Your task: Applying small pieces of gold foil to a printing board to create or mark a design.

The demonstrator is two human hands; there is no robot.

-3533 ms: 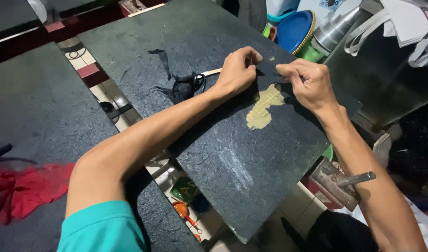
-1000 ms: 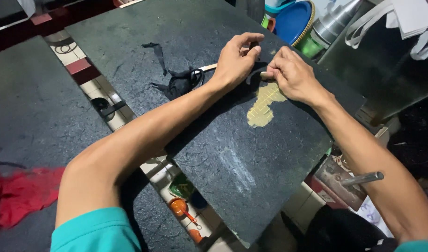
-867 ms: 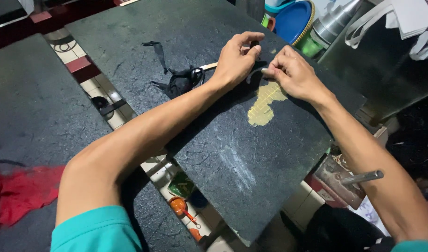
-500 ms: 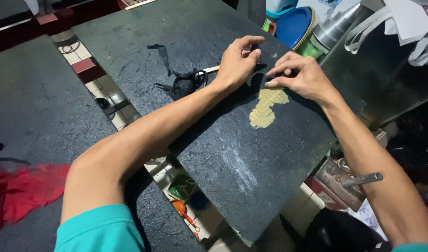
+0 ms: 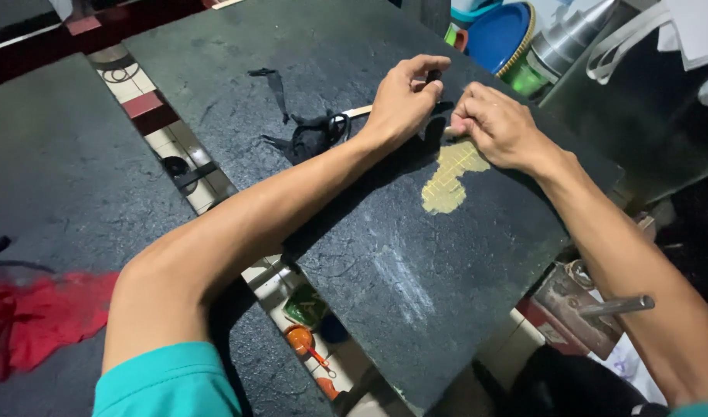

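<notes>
A small black piece (image 5: 437,104) sits pinched between both hands at the far edge of the dark stone slab (image 5: 354,255). The left hand (image 5: 404,100) grips its upper end between thumb and forefinger; the right hand (image 5: 499,127), fingers curled together, holds the lower end, and the two hands nearly touch. Just below the grip lies a yellow patch (image 5: 450,176) on the slab. To the left of the grip, beside the left wrist, lie black fabric scraps (image 5: 307,131) and a pale stick (image 5: 358,112). Beyond the grip stands a blue lidded container (image 5: 500,35). Far left, well apart, a red cloth (image 5: 45,316) lies on a second slab (image 5: 52,177).
</notes>
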